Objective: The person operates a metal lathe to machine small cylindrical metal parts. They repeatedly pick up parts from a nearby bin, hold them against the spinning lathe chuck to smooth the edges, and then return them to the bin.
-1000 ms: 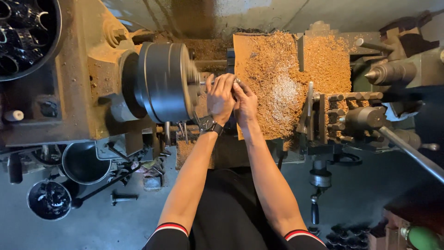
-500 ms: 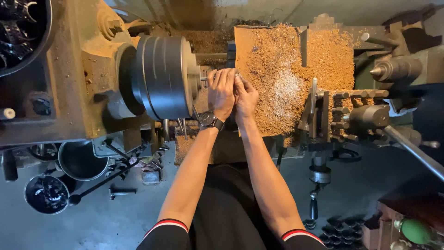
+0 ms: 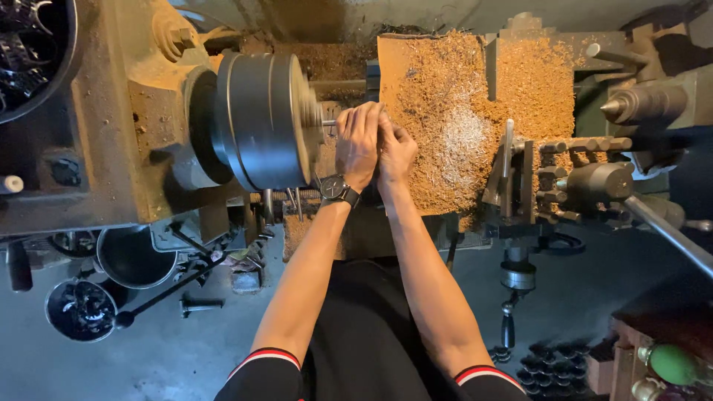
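Pressing together, both hands' fingers [image 3: 369, 122] hide a workpiece beside the chuck [image 3: 260, 122].

I am standing in a metalworking shop, at an old, grimy lathe [image 3: 126, 134]. Its heavy round chuck [image 3: 260, 119] sits in front of me, and the carriage tray [image 3: 445, 104] is buried under tan and silvery metal shavings. To the side are the tool post [image 3: 535, 178] with its bolts and the pointed tailstock centre [image 3: 631, 108]. Down on the stained concrete floor [image 3: 178, 356] lie a wrench [image 3: 167, 293] and round buckets [image 3: 82, 308] of small dark metal parts.
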